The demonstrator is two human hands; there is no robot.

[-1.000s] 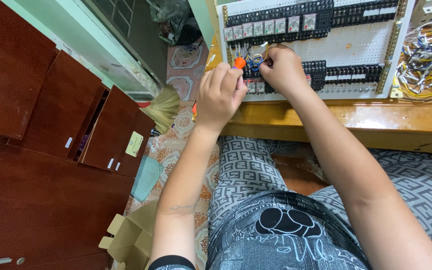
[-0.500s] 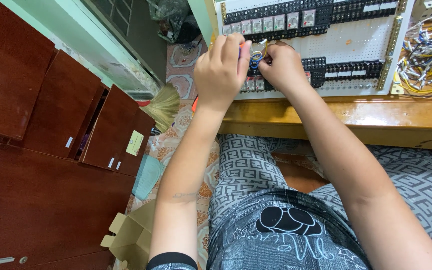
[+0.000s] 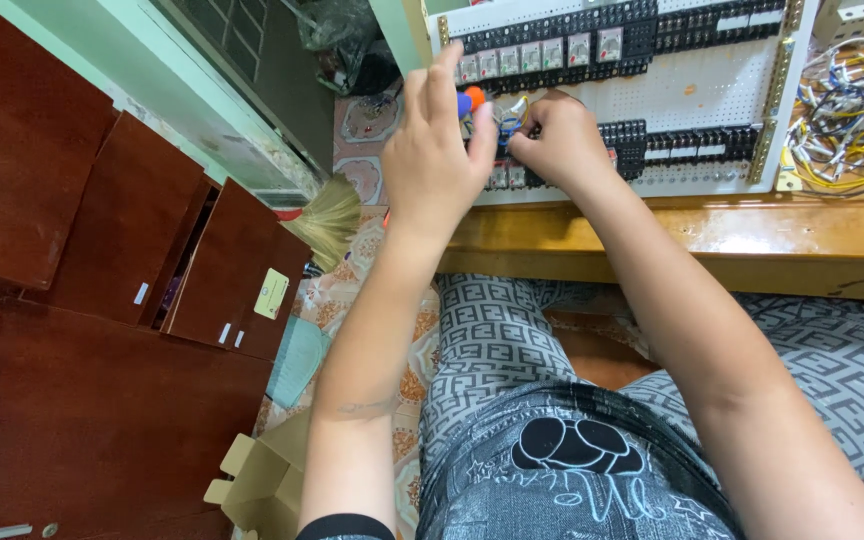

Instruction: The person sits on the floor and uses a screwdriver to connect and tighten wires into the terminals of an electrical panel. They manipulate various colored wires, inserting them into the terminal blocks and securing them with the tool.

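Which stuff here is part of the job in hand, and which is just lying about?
In hand:
- left hand on the orange-and-blue screwdriver
- right hand pinching wires
- white perforated panel with black terminal rows

Lying about:
- loose wire bundle
- straw broom
- cardboard box
- brown cabinets

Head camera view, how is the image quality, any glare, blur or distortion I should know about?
Head view: even, soft light; a pale sheen of glare on the wooden table edge; the left hand and right hand look reasonably sharp at the white panel; wide-angle stretch tilts the brown cabinets at the frame's left.
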